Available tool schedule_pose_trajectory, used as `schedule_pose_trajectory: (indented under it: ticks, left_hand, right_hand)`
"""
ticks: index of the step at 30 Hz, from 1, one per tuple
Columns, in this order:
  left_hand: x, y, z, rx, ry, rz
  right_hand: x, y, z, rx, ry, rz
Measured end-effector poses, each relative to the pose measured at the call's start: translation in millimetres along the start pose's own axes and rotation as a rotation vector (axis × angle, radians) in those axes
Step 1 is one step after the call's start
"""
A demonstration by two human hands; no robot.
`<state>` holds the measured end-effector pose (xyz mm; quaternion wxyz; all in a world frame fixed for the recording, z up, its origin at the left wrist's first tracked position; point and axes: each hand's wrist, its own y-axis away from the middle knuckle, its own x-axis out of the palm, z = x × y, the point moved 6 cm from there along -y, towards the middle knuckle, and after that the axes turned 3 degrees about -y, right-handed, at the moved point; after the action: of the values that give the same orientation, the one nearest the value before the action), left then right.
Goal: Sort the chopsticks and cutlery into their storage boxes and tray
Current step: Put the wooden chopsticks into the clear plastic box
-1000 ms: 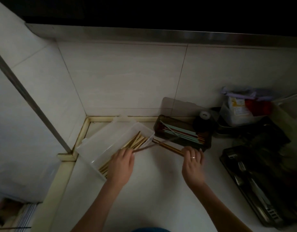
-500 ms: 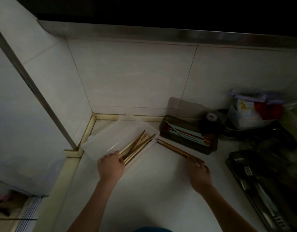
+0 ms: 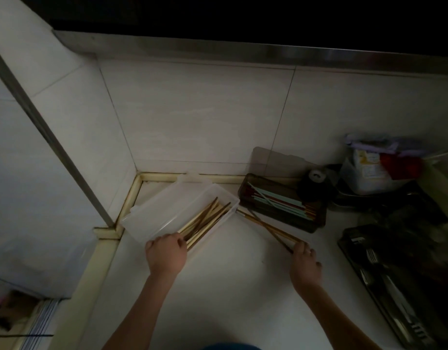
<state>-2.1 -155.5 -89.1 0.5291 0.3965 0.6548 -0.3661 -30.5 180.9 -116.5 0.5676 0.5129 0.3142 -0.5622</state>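
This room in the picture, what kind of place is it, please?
Most likely a home kitchen counter corner: tiled walls, a clear box of wooden chopsticks, and a dark cutlery tray holding forks.

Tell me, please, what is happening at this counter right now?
A person is sorting chopsticks on a dim kitchen counter. The left hand rests at the near end of a clear plastic box that already has wooden chopsticks in it. The right hand holds the near ends of a few loose chopsticks lying on the counter, pointed toward that box. Behind them a dark box holds coloured chopsticks, and a dark tray with forks sits at the right.
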Motion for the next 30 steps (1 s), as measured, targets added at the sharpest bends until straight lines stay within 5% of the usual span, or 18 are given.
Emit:
schedule_pose_trajectory:
  ticks: [6,10,13,16,22,30]
  left_hand:
    - [-6,4,-4,0.074,0.112,-0.113]
    - [-28,19,-34,0.374,0.238,-0.337]
    - [-30,31,-69,0.638,0.21,-0.312]
    - [-22,34,-80,0.709,0.152,-0.322]
    - [-36,31,-57,0.582,0.135,-0.414]
    - [-30,4,-4,0.119,0.269,-0.195]
  right_hand:
    - [-22,3,30,-0.187,-0.121,-0.17]
    - [-30,8,64,-0.357,-0.039,-0.171]
    - [-33,13,83,-0.469,-0.01,-0.172]
    - [-35,17,91,-0.544,-0.04,-0.176]
    - [-42,10,63,-0.474,-0.172,-0.363]
    - [0,-18,14,-0.26,0.064,0.001]
